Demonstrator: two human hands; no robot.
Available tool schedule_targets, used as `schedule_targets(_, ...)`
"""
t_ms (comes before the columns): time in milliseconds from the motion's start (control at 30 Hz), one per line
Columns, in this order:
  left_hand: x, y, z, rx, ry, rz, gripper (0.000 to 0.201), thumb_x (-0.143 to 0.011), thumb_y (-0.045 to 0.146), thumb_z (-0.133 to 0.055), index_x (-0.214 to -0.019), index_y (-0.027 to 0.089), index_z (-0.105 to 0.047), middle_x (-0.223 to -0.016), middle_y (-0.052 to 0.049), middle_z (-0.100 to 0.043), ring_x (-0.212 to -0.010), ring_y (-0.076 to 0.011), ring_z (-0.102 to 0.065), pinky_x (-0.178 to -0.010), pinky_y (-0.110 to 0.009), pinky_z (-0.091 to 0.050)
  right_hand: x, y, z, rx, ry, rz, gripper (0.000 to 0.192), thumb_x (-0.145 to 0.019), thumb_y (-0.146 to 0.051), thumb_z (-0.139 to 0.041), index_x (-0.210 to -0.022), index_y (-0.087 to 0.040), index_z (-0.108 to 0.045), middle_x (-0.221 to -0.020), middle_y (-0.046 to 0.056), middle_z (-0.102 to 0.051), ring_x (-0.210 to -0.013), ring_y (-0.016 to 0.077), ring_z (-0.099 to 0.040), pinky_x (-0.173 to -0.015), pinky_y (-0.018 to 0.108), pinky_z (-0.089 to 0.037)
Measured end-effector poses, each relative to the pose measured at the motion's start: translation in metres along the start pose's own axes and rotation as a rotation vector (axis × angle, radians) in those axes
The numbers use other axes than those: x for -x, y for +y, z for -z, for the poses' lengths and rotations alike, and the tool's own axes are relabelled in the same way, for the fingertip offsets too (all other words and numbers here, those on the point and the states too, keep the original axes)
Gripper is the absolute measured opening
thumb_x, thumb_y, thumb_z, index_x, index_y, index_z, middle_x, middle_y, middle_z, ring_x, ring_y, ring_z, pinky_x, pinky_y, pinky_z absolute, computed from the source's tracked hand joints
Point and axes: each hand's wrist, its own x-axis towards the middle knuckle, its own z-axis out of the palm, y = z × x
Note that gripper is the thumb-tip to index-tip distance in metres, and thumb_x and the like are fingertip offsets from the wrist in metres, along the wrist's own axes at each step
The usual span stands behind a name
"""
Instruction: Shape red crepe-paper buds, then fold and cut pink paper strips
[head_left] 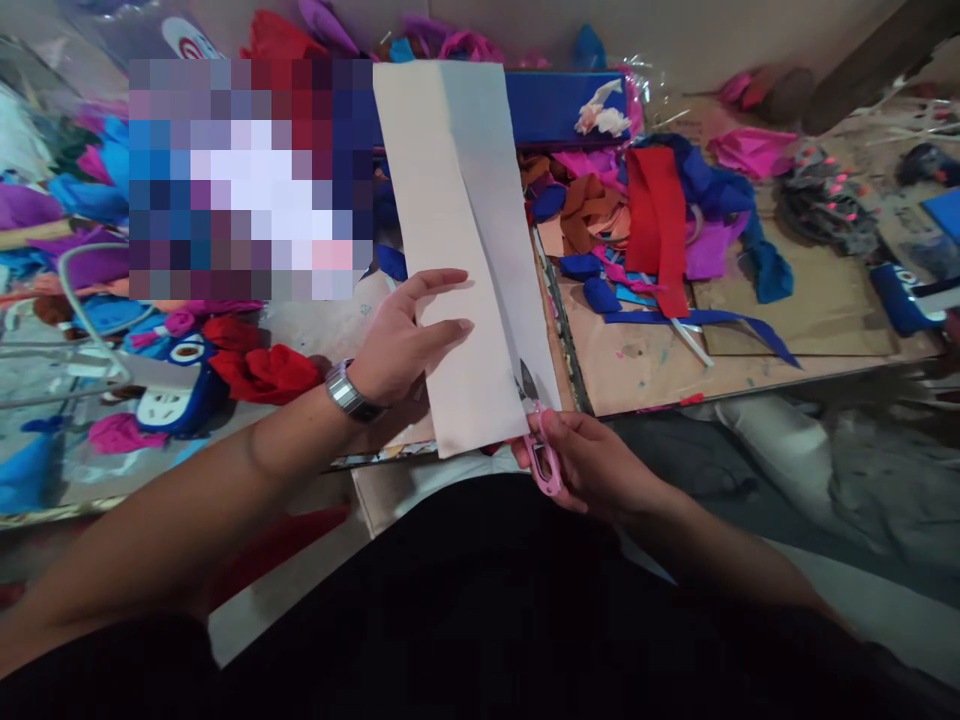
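A long strip of white sheet material [469, 290], like paper or thin fabric, stretches from the table's back toward my body, with a slit or overlapping edge along its length. My left hand [409, 335] grips its left side; thumb and index finger lie apart on top, and the other fingers are hidden. In my right hand [592, 455] is a pair of scissors with pink handles [545, 468]. Their dark blades, slightly apart, point away from me and touch the strip near its lower right edge.
Red ribbon [656, 230] and blue, brown and pink scraps lie to the right on a cardboard-covered table [637, 370]. Behind the strip is a blue box [555, 110]. At left are a power strip [180, 390], cables and crumpled red fabric [274, 375]. A pixelated patch hides the upper left.
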Motion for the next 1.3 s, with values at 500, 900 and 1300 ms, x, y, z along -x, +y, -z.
schedule_targets(500,0.003,0.002,-0.003,-0.010,0.004,-0.006,0.049,-0.081,0.023,-0.081,-0.129,0.026,-0.070,-0.142,-0.006,-0.069,-0.125,-0.0307,-0.068,-0.104,-0.049,-0.062,-0.012,0.000,-0.002,0.056,0.010,0.062,0.058,-0.099,-0.067,-0.067,-0.079,-0.013,-0.072,-0.054,0.000,-0.064,-0.034,0.0019,-0.034,-0.036,0.018,-0.022)
schedule_targets(900,0.003,0.001,-0.004,0.000,0.026,0.003,0.052,-0.077,0.024,-0.084,-0.127,0.024,-0.071,-0.141,-0.006,-0.071,-0.130,-0.0293,-0.066,-0.114,-0.048,-0.054,-0.015,-0.002,-0.010,-0.046,0.029,0.048,0.053,-0.088,-0.061,-0.084,-0.077,-0.016,-0.059,-0.059,-0.001,-0.068,-0.035,0.0009,-0.036,-0.036,0.017,-0.023)
schedule_targets(1300,0.004,0.004,-0.004,0.015,0.030,0.007,0.052,-0.075,0.023,-0.083,-0.126,0.022,-0.072,-0.139,-0.007,-0.071,-0.129,-0.0296,-0.065,-0.114,-0.048,-0.053,-0.008,-0.001,-0.009,-0.020,0.020,0.077,0.054,-0.096,-0.065,-0.072,-0.080,-0.014,-0.069,-0.061,0.000,-0.068,-0.035,0.0018,-0.037,-0.034,0.017,-0.026)
